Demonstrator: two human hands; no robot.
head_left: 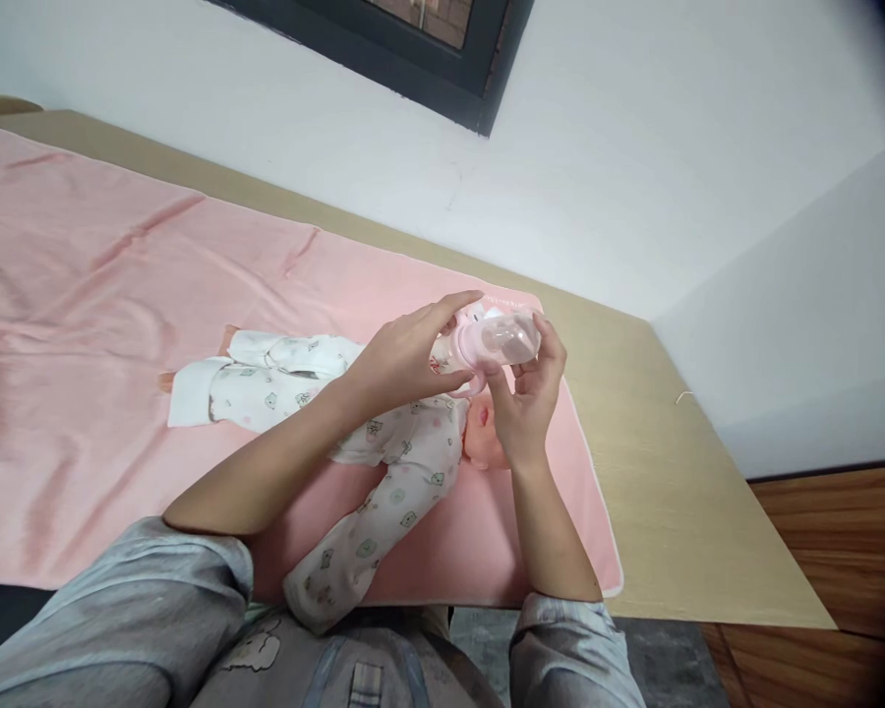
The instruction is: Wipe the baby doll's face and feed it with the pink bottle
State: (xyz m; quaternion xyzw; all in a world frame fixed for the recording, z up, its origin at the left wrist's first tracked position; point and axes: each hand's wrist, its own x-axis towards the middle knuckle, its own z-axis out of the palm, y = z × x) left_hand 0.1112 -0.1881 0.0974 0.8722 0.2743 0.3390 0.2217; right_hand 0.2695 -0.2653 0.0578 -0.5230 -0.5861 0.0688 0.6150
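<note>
Between my two hands a pink baby bottle (468, 346) with side handles is held above a baby doll's chest and head. My left hand (417, 354) wraps round the bottle's body. My right hand (529, 388) is closed on the clear cap (511, 337) at the bottle's right end; whether the cap is loose I cannot tell. Below lies the doll (485, 435) on its back, its head to the right, partly hidden by my right hand. It wears a white printed outfit (405, 492), one sleeve stretched toward me.
A pink blanket (118, 295) covers much of the tan table (678, 492). White walls (597, 157) stand behind and to the right, with a dark-framed window (442, 59) above. Wooden panels (848, 551) are at the lower right.
</note>
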